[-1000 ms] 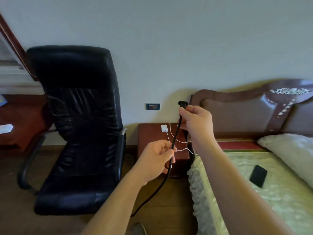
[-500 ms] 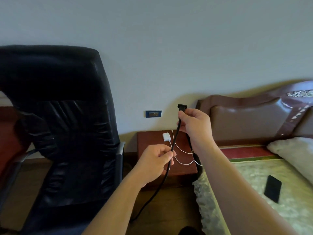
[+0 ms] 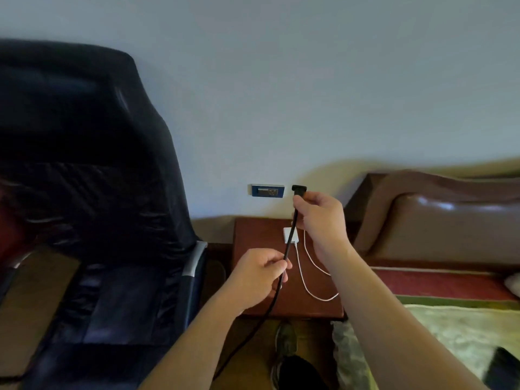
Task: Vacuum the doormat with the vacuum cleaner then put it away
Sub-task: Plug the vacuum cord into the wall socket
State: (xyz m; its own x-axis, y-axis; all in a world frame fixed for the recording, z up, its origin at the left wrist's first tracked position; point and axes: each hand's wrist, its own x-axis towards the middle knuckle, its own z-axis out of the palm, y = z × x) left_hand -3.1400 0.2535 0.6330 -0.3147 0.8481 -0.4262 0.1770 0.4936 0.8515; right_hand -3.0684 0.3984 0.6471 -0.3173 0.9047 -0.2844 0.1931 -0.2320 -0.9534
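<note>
Near the middle of the frame the right hand [image 3: 319, 218] is closed around a thick black power cord [image 3: 289, 243] just below its flat black plug [image 3: 299, 189], which pokes up above the curled fingers and sits just right of a dark blue rectangular wall socket [image 3: 267, 190] on the pale grey wall [image 3: 309, 80], close to it but not touching. Lower and to the left, the left hand [image 3: 260, 273] pinches the same cord between thumb and fingers, and from there the cord runs down and leftward toward the lower middle of the frame (the vacuum cleaner itself is out of view, and so is the doormat). Behind the hands stands a reddish-brown wooden bedside table [image 3: 253, 237] with a small white charger block [image 3: 289, 235] on top, its thin white cable [image 3: 306, 277] looping across the surface. A large black leather office chair [image 3: 92, 192] fills the left side. On the right is a brown padded leather headboard [image 3: 439, 218], and below it a bed with a pale patterned cover [image 3: 455, 333], on which a dark flat object [image 3: 503, 370] lies at the lower right edge. A shoe [image 3: 285, 337] shows on the wooden floor at the bottom centre.
</note>
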